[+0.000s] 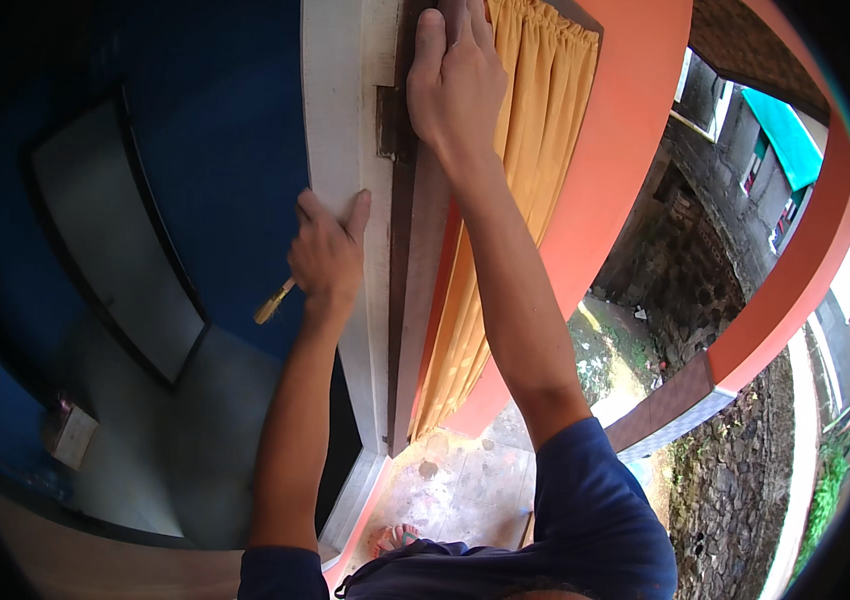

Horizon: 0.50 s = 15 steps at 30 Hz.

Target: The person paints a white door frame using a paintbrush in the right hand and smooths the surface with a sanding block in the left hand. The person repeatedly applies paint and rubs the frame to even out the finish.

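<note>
My left hand (327, 245) is closed near the white door frame (345, 130), its thumb against the frame's face. Below its fingers sticks out a slim tool (273, 302) with a yellowish, brush-like end; the rest is hidden in the hand. My right hand (460, 95) reaches higher, over the brown wooden strip (423, 230) beside the frame. Its thumb and fingers close around something dark at the top edge of the view, too cut off to name. A dark rectangular recess (386, 122) is cut into the frame to the left of my right wrist.
A yellow curtain (545, 110) hangs right of the frame, beside an orange wall (625, 130). Leftward lies a dark blue room with a grey door panel (115, 220) and a pale box (73, 436). A curved orange arch (795, 310) and stone wall (735, 480) stand at right.
</note>
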Each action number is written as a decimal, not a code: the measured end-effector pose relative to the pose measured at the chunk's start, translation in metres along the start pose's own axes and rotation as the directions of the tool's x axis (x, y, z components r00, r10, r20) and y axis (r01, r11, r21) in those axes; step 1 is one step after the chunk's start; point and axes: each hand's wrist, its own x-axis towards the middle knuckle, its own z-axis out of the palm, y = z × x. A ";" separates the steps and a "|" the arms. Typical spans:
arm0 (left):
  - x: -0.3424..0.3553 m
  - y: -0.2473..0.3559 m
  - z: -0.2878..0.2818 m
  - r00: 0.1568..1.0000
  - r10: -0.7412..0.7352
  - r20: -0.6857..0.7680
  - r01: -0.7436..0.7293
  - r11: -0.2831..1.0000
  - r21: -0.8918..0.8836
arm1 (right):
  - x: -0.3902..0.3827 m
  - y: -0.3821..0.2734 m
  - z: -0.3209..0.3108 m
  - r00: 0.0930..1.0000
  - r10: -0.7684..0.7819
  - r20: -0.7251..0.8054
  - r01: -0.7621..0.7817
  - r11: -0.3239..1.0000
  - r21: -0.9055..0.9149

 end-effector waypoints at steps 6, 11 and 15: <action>0.000 -0.009 0.000 1.000 -0.008 -0.016 0.009 1.000 0.028 | -0.120 0.007 0.016 0.994 -0.110 -0.029 0.108 0.993 -0.053; 0.000 -0.003 -0.003 1.000 -0.020 -0.002 0.020 1.000 -0.005 | -0.042 0.002 0.009 1.000 -0.025 -0.016 0.026 0.998 0.061; -0.001 0.001 -0.005 0.998 -0.002 0.057 -0.001 0.999 0.047 | -0.004 -0.010 0.000 0.994 -0.076 -0.076 0.083 0.992 0.092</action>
